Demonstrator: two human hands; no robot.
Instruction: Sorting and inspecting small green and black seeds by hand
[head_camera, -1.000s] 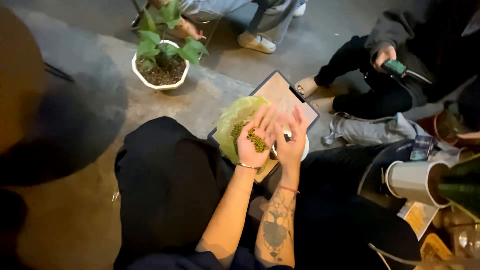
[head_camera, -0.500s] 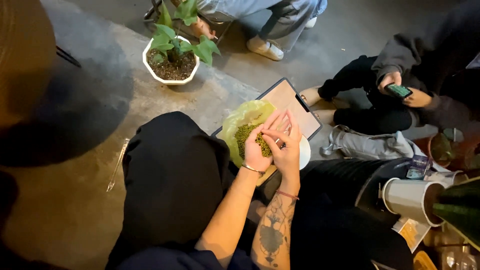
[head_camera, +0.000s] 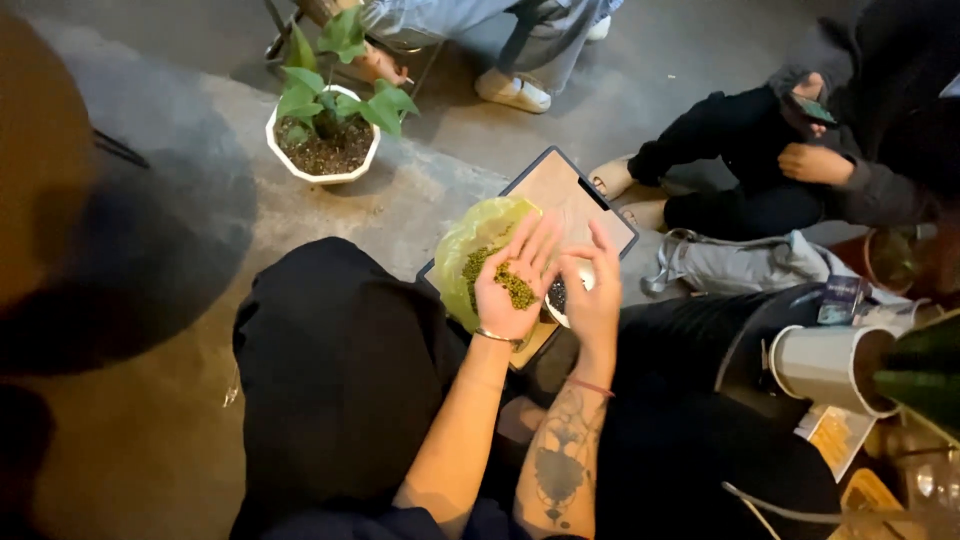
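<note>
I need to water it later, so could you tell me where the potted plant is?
The potted plant stands on the floor at the head view's upper left, beyond the person's knee and left of the board.

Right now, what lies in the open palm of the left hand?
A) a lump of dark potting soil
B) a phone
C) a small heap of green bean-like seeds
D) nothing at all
C: the left hand is turned palm up with a small heap of green seeds on it, above the green plastic bag, and the right hand is beside it.
</note>
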